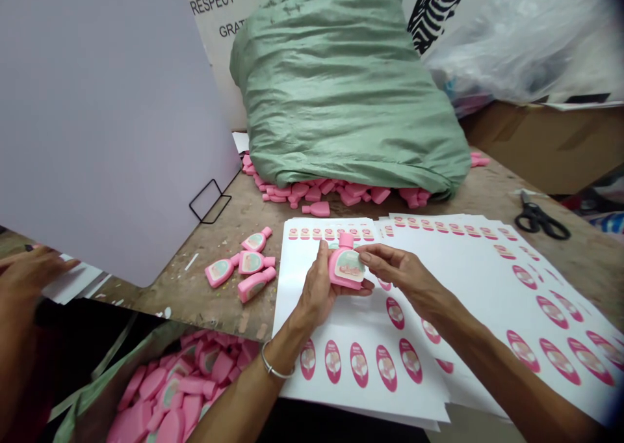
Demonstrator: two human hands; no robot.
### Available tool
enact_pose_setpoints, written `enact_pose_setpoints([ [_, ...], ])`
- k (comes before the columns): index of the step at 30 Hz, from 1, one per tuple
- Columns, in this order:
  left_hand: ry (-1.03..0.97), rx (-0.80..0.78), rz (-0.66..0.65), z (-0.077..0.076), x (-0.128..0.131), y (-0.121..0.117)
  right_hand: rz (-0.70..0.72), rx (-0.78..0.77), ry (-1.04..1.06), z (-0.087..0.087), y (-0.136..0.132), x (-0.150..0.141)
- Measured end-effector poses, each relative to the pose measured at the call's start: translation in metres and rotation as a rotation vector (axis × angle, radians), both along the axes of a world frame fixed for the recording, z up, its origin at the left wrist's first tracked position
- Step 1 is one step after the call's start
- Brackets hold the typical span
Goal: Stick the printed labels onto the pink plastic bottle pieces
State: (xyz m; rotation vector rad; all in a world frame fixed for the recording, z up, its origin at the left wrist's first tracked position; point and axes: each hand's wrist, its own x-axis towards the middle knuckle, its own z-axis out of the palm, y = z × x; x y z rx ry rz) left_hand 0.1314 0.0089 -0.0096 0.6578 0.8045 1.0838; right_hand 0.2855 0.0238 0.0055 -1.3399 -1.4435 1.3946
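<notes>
My left hand (319, 283) is closed around a small pink bottle (346, 240), held upright above the sheets. A pale green label (350, 265) with a picture covers the bottle's front. The thumb and fingers of my right hand (390, 264) are pinched together at the label's upper right edge. Under both hands lies a stack of white sticker sheets (336, 322), printed with pink oval stickers and rows of smaller ones. To the left, several labelled pink bottles (251, 262) lie on the wooden table (195, 300).
A big green sack (341, 92) stands behind, with pink bottles (351, 192) spilling beneath it. Black scissors (541, 218) lie at right. A white board (107, 118) rises at left, near another person's hand (34, 267). Below the table edge, an open sack holds pink bottles (175, 391).
</notes>
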Motion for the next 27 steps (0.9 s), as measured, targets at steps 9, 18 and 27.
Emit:
enact_pose_setpoints([
  [9,-0.007,-0.012,0.008,-0.0028,-0.0025,0.0017,0.016,-0.019,0.025,-0.0072,0.0023,-0.0027],
  [18,-0.008,0.003,-0.003,-0.0037,-0.0017,0.0023,-0.040,0.067,-0.049,-0.0083,0.0039,-0.0056],
  [27,-0.070,0.041,-0.040,0.0012,-0.0065,-0.0001,-0.109,0.138,-0.129,-0.0103,0.0022,-0.0097],
])
